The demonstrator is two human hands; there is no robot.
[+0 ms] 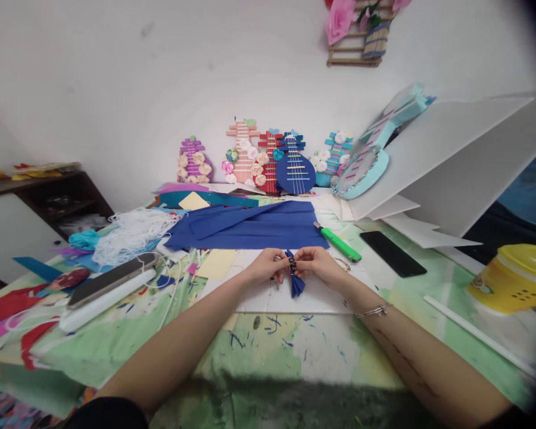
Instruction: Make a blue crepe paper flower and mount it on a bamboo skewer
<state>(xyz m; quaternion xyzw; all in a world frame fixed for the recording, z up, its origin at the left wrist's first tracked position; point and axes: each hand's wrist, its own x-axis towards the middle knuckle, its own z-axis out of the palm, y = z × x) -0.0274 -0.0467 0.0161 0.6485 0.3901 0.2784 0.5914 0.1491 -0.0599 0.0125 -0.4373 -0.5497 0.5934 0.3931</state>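
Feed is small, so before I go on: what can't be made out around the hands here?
- Head view: top of the blue folded piece is covered by fingers of the left hand and right hand.
- Anything tying the piece: too small.
- Yellow container: blurred at the lens edge.
- Green utility knife blade: too small.

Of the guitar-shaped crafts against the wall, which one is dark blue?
The round-bodied one in the middle, between the red one and the pale turquoise one; it alone is dark blue.

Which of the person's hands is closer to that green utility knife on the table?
The right hand. It lies just below and left of the green utility knife, pinching the small folded blue piece. The left hand is farther left, across that piece.
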